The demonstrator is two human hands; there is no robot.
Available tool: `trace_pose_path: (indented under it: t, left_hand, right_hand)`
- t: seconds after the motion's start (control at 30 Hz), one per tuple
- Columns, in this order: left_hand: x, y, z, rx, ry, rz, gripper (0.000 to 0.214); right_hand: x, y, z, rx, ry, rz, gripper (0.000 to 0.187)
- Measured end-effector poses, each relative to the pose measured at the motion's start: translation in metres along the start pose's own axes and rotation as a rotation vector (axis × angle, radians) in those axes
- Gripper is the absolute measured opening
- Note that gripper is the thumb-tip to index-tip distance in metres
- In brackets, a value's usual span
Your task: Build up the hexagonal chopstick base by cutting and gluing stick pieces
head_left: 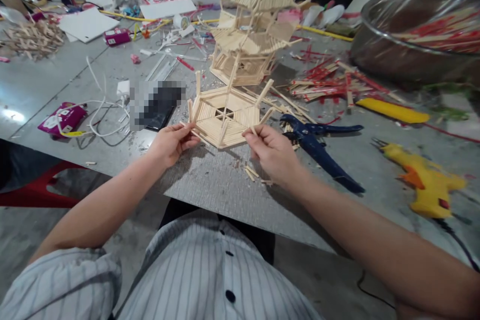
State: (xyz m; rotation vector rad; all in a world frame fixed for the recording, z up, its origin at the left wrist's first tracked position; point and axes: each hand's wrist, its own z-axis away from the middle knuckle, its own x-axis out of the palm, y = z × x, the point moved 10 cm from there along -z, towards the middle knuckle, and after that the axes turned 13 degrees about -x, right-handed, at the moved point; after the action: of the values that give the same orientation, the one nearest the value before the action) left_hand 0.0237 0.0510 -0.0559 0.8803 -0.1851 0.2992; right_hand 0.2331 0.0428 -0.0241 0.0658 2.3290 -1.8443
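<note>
A flat hexagonal frame [242, 132] of pale wooden sticks, with short posts standing at its corners and spokes over a central hole, rests in front of me. My left hand [170, 145] pinches its front-left edge, where a thin stick lies along the side. At the front-right edge my right hand [275, 152] is closed, thumb and fingertips together on the frame; whether it also holds a loose stick I cannot tell. Just behind stands a taller tiered pagoda model [243, 35] of the same sticks. Blue cutting pliers [318, 145] lie right of my right hand.
A yellow glue gun [431, 180] lies at the right, near a yellow-handled blade [392, 111]. Red-tipped sticks [318, 82] are piled before a large metal bowl [405, 55]. On the left are a phone [161, 107], a white cable [101, 102] and a purple packet [62, 119].
</note>
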Motion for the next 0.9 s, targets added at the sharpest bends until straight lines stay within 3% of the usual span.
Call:
trace_pose_path:
  t: [0.17,0.33,0.47,0.63,0.73,0.9]
  left_hand:
    - [0.012,-0.005,-0.003,-0.045,-0.019,-0.004,0.02]
    - [0.023,-0.006,-0.007,-0.061,-0.038,0.0,0.019]
    - [0.02,0.001,-0.006,0.019,-0.002,0.063,0.016]
    - [0.023,0.03,0.02,0.3,-0.02,0.063,0.005]
    - [0.025,0.032,0.025,0.297,-0.003,0.05,0.009]
    - [0.036,0.019,0.014,0.201,-0.026,0.024,0.014]
  right_hand:
    - [0.026,0.023,-0.011,0.137,-0.049,-0.166,0.013]
    - [0.044,0.028,-0.01,0.218,-0.131,-0.267,0.007]
    - [0.046,0.032,-0.009,0.271,-0.127,-0.357,0.009]
    - [0.041,0.03,-0.012,0.22,-0.069,-0.444,0.018]
    - [0.036,0.024,-0.016,0.175,-0.016,-0.463,0.024]
    - [0.033,0.016,-0.026,0.164,0.02,-0.449,0.03]
